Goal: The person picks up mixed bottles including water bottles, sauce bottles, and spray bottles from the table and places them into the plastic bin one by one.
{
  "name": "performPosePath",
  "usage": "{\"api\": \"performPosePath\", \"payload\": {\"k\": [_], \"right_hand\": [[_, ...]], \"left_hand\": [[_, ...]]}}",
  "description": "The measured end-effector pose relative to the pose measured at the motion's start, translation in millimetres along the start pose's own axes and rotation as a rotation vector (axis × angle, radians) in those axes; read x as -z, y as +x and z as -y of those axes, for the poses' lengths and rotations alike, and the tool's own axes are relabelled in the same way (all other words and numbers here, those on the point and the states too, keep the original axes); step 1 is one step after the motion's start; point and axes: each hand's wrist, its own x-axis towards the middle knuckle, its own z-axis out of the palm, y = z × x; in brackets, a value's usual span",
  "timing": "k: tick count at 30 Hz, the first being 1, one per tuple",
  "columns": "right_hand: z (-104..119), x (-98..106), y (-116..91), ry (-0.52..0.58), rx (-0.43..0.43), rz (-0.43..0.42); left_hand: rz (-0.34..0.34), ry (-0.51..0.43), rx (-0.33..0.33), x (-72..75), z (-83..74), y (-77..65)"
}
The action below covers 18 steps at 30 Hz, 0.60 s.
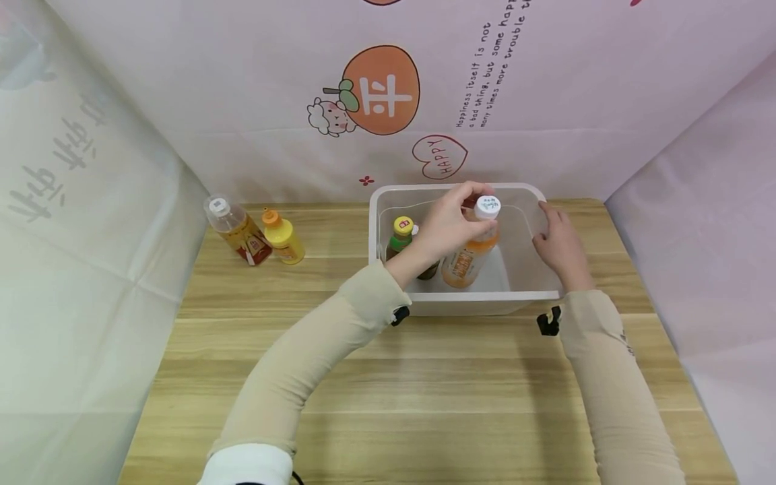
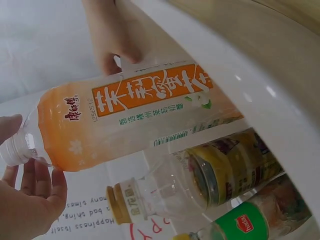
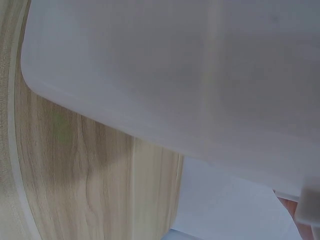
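With thumb and fingers round its neck, my left hand [image 1: 447, 225] holds a white-capped bottle of orange-labelled drink [image 1: 465, 264]. The bottle leans inside a translucent white plastic bin [image 1: 467, 296]. My right hand [image 1: 564, 248] grips the bin's right rim, thumb inside the wall. In the left wrist view, the orange label [image 2: 145, 95] shows fully, beside a gold-capped bottle [image 2: 230, 165] and a green-labelled bottle [image 2: 245, 222]. The yellow cap [image 1: 403, 226] of that green-labelled bottle shows left of my left wrist. The bin's wall [image 3: 150, 75] fills most of the right wrist view.
To the left on the wooden table [image 1: 400, 377] stand a clear-topped bottle with amber contents [image 1: 239, 229] and a yellow squeeze bottle [image 1: 283, 239] close together. A printed white curtain [image 1: 254, 81] rises right behind the bin, with white sheets on both sides.
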Motion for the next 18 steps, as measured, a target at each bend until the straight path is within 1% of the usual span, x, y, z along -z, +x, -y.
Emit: {"api": "performPosePath", "payload": {"k": [4, 8, 14, 16, 18], "right_hand": [[0, 0, 0, 0.006, -0.002, 0.001], [0, 1, 0, 0.008, -0.006, 0.004], [1, 2, 0, 0.010, -0.007, 0.000], [2, 1, 0, 0.006, -0.007, -0.003], [1, 1, -1, 0.003, -0.007, -0.006]], "left_hand": [[0.020, 0.028, -0.013, -4.6, 3.9, 5.3], [0.020, 0.057, -0.033, -6.9, 7.3, 11.5], [0.021, 0.167, -0.034, -5.2, 9.9, 22.7], [0.028, 0.182, -0.037, -4.6, 11.5, 26.2], [0.026, 0.177, -0.041, -4.3, 13.8, 29.5]]}}
